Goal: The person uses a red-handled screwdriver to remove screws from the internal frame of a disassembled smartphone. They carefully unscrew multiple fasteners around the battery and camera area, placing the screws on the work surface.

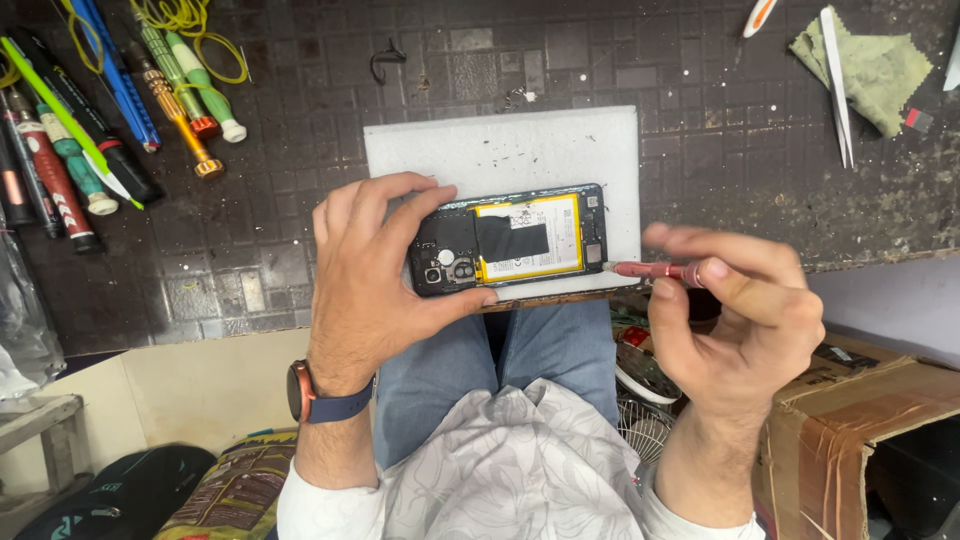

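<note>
A dark, gridded work mat, scuffed and dusted with debris, covers the table, and a white foam pad is laid at its near edge as a soft bed for the work. On the pad an opened phone is set flat with its back removed, so that the yellow-framed battery and the camera block face up. It is steadied at its camera end by the left hand, whose grip is closed on the phone, thumb on the near edge and fingers over the far edge. A red-handled screwdriver is pinched in the closed grip of the right hand, held level with its tip at the phone's right end. The tip itself is too small to make out. Spare screwdrivers are ranged at the far left, some cut off by the frame, and tweezers lie on a green cloth. A cardboard box is only partly seen.
</note>
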